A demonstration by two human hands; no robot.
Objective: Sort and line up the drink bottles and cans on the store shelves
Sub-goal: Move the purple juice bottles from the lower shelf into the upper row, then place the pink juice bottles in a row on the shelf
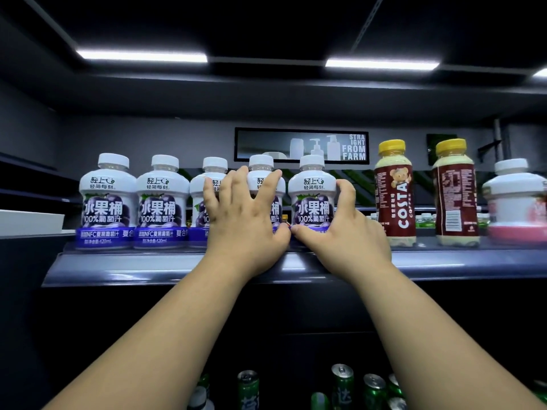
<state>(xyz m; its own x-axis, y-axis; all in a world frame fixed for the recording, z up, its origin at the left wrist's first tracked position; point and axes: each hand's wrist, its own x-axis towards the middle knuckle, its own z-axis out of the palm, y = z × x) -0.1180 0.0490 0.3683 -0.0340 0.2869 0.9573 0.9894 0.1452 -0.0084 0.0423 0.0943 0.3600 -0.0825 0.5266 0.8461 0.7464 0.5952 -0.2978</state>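
Five white grape juice bottles with purple labels stand in a row on the top shelf (142, 266): the first (103, 202), second (161, 202), third (197, 196), fourth (261, 168) and fifth (313, 199). My left hand (242, 220) lies with spread, straight fingers over the fronts of the third and fourth bottles. My right hand (346, 232) holds the fifth bottle, fingers curled round its right side and thumb at its lower left. The two thumbs nearly touch at the shelf's front.
Right of the row stand two brown Costa coffee bottles with yellow caps (395, 193) (454, 193), then a white bottle with a pink label (516, 208). Several green cans (342, 383) stand on the shelf below. A sign (302, 145) hangs on the wall behind.
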